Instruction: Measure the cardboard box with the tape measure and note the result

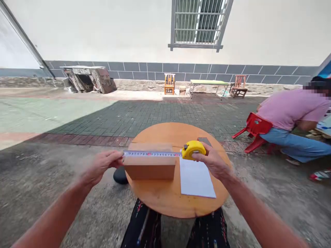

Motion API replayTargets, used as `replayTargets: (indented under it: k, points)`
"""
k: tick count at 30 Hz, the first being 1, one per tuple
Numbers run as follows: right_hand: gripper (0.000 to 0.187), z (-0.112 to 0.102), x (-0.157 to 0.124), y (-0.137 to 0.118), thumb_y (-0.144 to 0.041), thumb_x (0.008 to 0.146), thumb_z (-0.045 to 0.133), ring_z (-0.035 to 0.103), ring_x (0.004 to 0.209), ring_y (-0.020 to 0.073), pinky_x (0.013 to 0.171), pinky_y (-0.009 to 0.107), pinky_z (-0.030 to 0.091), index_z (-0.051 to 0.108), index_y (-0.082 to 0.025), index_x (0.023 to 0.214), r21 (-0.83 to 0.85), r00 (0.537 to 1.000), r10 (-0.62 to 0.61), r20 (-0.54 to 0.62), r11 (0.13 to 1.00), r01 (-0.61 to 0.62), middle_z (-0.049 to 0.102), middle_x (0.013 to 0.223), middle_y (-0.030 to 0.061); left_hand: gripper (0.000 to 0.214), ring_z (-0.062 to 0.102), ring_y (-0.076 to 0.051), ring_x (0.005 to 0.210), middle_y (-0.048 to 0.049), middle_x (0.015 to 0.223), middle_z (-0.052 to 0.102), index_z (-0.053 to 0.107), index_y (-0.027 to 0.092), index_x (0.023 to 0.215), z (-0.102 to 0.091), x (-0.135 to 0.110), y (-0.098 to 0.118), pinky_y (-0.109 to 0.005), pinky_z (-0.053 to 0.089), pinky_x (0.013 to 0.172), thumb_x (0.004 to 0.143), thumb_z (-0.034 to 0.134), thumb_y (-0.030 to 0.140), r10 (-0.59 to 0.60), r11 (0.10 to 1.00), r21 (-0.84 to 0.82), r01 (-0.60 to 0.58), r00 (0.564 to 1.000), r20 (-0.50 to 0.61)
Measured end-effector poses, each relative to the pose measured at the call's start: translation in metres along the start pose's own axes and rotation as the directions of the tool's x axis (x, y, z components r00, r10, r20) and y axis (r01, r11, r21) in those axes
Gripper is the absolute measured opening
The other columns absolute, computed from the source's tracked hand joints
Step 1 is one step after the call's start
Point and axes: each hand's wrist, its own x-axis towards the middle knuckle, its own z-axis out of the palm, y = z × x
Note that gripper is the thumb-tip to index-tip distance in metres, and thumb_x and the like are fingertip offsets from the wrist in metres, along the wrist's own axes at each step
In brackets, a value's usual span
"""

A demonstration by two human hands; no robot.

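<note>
A brown cardboard box (150,167) lies on a round wooden table (165,203). My left hand (102,167) pinches the free end of a tape blade (152,154) at the box's left edge. The blade stretches across the box top to a yellow tape measure case (192,149), which my right hand (213,162) grips at the box's right side. A white sheet of paper (196,179) lies on the table beneath my right hand. A dark flat object (205,141) sits just behind the case.
A person in a pink shirt (292,108) sits on a red plastic stool (254,129) at the right. Wooden chairs (169,83) and a green folding table (208,82) stand by the far wall. A dark shoe (120,175) rests left of the table.
</note>
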Motion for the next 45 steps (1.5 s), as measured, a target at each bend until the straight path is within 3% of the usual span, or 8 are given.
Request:
replayTargets:
  k: [4,12,18,31,37,45]
  points:
    - [0.042,-0.010,0.033,0.004,-0.040,0.070,0.083,0.064,0.087,0.0222,0.074,0.032,0.048,0.068,-0.020,0.104,-0.132,0.999,-0.017,0.035,0.991,0.021,0.072,0.097,0.0045,0.047,0.054,-0.015,0.060,-0.0025,0.061,0.061,0.061,0.017,0.062,0.001,0.021,0.004,-0.029,0.044,0.062,0.060,0.068,0.063,-0.039,0.995,-0.086,0.041,0.999,0.017]
    - [0.050,-0.025,0.078,0.009,-0.044,0.068,0.084,0.064,0.101,0.0282,0.085,0.037,0.049,0.070,-0.021,0.111,-0.213,0.997,-0.020,0.071,0.977,0.034,0.072,0.109,0.0086,0.042,0.046,-0.012,0.054,0.0016,0.055,0.052,0.057,0.017,0.064,0.006,0.047,-0.002,-0.027,0.035,0.056,0.060,0.064,0.058,-0.077,0.996,-0.047,0.081,0.994,0.077]
    - [0.048,-0.031,0.080,0.024,-0.046,0.070,0.082,0.064,0.099,0.0289,0.082,0.038,0.050,0.070,-0.020,0.108,-0.271,0.995,0.043,0.088,0.962,-0.017,0.072,0.106,0.0098,0.040,0.043,-0.012,0.053,0.0010,0.055,0.051,0.051,0.019,0.059,0.010,0.050,-0.002,-0.027,0.032,0.054,0.062,0.062,0.057,-0.107,0.994,0.023,0.105,0.991,0.082]
    - [0.037,-0.038,0.083,0.036,-0.043,0.074,0.076,0.061,0.080,0.0199,0.070,0.031,0.046,0.068,-0.017,0.099,-0.256,0.993,0.008,0.118,0.966,0.022,0.069,0.089,0.0045,0.036,0.037,-0.011,0.049,0.0009,0.050,0.048,0.045,0.021,0.052,0.017,0.068,0.000,-0.025,0.025,0.049,0.061,0.059,0.052,-0.088,0.980,0.182,0.078,0.995,0.046]
    - [0.039,-0.038,0.082,0.040,-0.043,0.077,0.073,0.062,0.084,0.0217,0.070,0.032,0.047,0.066,-0.016,0.104,-0.229,0.988,0.034,0.148,0.974,0.000,0.068,0.095,0.0063,0.037,0.037,-0.011,0.050,0.0016,0.051,0.045,0.044,0.021,0.052,0.018,0.068,-0.004,-0.024,0.026,0.049,0.060,0.059,0.053,-0.062,0.983,0.178,0.043,0.993,0.103]
    - [0.037,-0.038,0.081,0.042,-0.042,0.076,0.075,0.057,0.076,0.0173,0.065,0.029,0.045,0.068,-0.017,0.102,-0.260,0.990,0.037,0.140,0.966,0.001,0.067,0.088,0.0033,0.037,0.031,-0.011,0.048,0.0036,0.051,0.039,0.039,0.022,0.053,0.017,0.071,-0.006,-0.025,0.021,0.048,0.061,0.060,0.052,-0.046,0.987,0.157,0.021,0.986,0.158]
